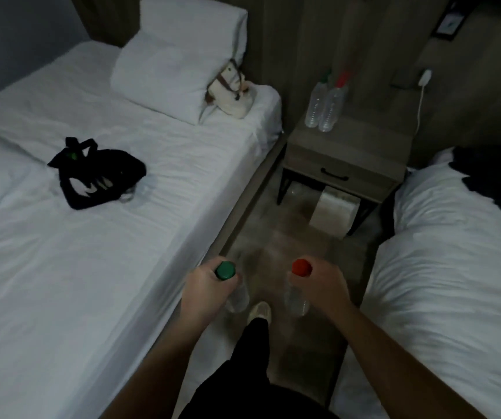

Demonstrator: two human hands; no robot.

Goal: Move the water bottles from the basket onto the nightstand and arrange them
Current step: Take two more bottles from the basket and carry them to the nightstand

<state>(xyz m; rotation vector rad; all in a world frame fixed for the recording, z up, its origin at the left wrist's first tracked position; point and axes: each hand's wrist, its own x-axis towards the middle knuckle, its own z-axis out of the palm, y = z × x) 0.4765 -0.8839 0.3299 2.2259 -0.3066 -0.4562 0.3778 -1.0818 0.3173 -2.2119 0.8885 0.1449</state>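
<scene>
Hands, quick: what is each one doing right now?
Left hand: closed on the green-capped bottle, held by its neck.
Right hand: closed on the red-capped bottle, held by its neck.

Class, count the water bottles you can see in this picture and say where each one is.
4. Green-capped bottle in the left hand; red-capped bottle in the right hand; two more, green-capped and red-capped, on the nightstand. The black bag may hide others.

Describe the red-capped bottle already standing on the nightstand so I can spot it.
Find the grey nightstand between the two beds. Two clear bottles stand at its back left corner. Yours is the red-capped bottle, right of the green-capped bottle.
</scene>
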